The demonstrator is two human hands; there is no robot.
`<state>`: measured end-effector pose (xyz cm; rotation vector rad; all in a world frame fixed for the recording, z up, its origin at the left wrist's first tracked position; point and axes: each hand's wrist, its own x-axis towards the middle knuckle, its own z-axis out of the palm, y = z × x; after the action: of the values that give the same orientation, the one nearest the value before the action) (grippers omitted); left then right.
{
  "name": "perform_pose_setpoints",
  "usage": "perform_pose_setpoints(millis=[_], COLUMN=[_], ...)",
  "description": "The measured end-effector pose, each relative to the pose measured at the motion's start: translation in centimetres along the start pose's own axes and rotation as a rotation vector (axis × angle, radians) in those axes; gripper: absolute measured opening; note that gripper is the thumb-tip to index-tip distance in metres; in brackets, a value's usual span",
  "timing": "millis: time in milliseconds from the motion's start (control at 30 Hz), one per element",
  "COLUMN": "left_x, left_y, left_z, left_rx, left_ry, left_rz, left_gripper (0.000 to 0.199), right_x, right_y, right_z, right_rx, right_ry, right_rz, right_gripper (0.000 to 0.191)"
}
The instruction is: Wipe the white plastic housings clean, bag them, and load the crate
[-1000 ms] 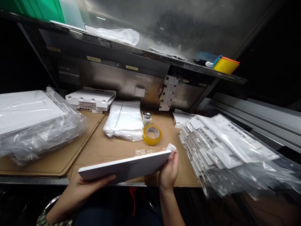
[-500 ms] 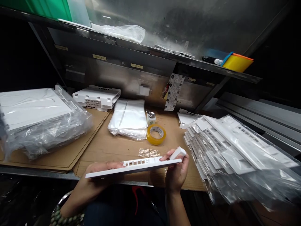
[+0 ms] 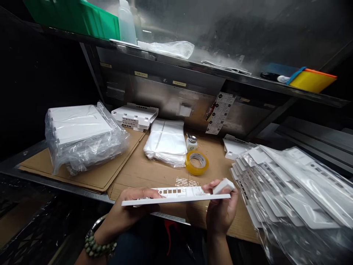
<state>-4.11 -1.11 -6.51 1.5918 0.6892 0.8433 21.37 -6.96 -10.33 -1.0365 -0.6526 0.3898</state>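
Observation:
A white plastic panel (image 3: 176,199) with a row of square cut-outs along its far side is held almost edge-on above the front of the bench. My left hand (image 3: 135,200) grips its left end, the thumb side lying over the top. At the other end, my right hand (image 3: 222,209) is closed around the panel. Against those right fingers rises a white block-like piece (image 3: 224,186); whether it is part of the panel or separate, I cannot tell. Beyond the hands lie a roll of yellow tape (image 3: 196,162) and a pile of clear plastic bags (image 3: 166,141).
Bagged white panels (image 3: 292,191) are stacked at the right, and another bagged stack (image 3: 82,125) sits at the left on cardboard (image 3: 93,176). A small pump bottle (image 3: 191,141) stands behind the tape. A metal shelf (image 3: 176,60) crosses above, carrying a green bin (image 3: 77,20).
My view has swung left, so the bench things appear farther right in the picture. The panel has levelled a little, still between both hands.

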Motion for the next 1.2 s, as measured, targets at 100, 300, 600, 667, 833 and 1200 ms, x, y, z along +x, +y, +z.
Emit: perform_pose_setpoints(millis=[100, 300, 600, 667, 833, 1200], left_x=[-0.4, -1.4, -2.3, -2.4, -2.0, -1.4], left_y=[0.1, -0.5, -1.1, -1.3, -1.5, -0.9], left_z=[-0.7, -1.7, -2.4, -2.7, -2.6, -1.9], left_rx=[0.124, 0.311, 0.372, 0.376, 0.395, 0.358], left_ry=[0.092, 0.443, 0.546, 0.592, 0.657, 0.603], left_rz=[0.099, 0.196, 0.255, 0.268, 0.341, 0.381], left_gripper=[0.011, 0.019, 0.022, 0.023, 0.028, 0.029], right_x=[2.1, 11.6, 20.3, 20.3, 20.1, 20.1], right_y=[-0.4, 0.1, 3.2, 3.1, 2.8, 3.7], right_z=[-0.2, 3.9, 10.7, 10.9, 11.3, 10.7], right_rx=[-0.274, -0.976, -1.410, -1.474, -1.566, -1.510], right_ry=[0.016, -0.385, -0.716, -0.743, -0.795, -0.781], right_rz=[-0.076, -0.312, -0.322, -0.334, -0.385, -0.406], right_gripper=[0.029, 0.031, 0.013, 0.015, 0.015, 0.013])
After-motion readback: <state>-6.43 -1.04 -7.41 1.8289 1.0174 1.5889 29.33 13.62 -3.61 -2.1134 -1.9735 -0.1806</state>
